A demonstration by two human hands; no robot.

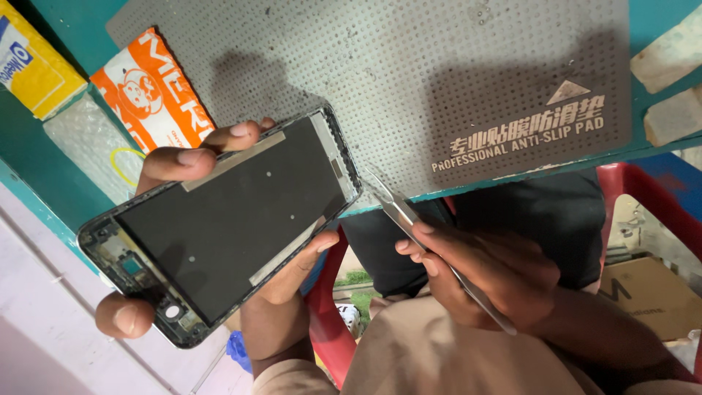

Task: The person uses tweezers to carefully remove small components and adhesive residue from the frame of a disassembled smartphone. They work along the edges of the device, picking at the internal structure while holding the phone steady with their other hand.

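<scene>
My left hand [287, 276] grips a phone display assembly [227, 219], holding it by its edges with the dark back panel facing me and the camera cut-outs at the lower left. The panel is tilted and held over the table's front edge. In my right hand [490, 274] is a pair of metal tweezers [395, 206]. Their tips point up and left, close to the assembly's right corner but apart from it.
A grey dotted anti-slip mat [439, 73] lies on the teal table [44, 183]. An orange packet [150, 91], a yellow packet [29, 62] and bubble wrap [91, 150] lie at the left. A red plastic seat [621, 186] and a cardboard box [651, 292] sit below right.
</scene>
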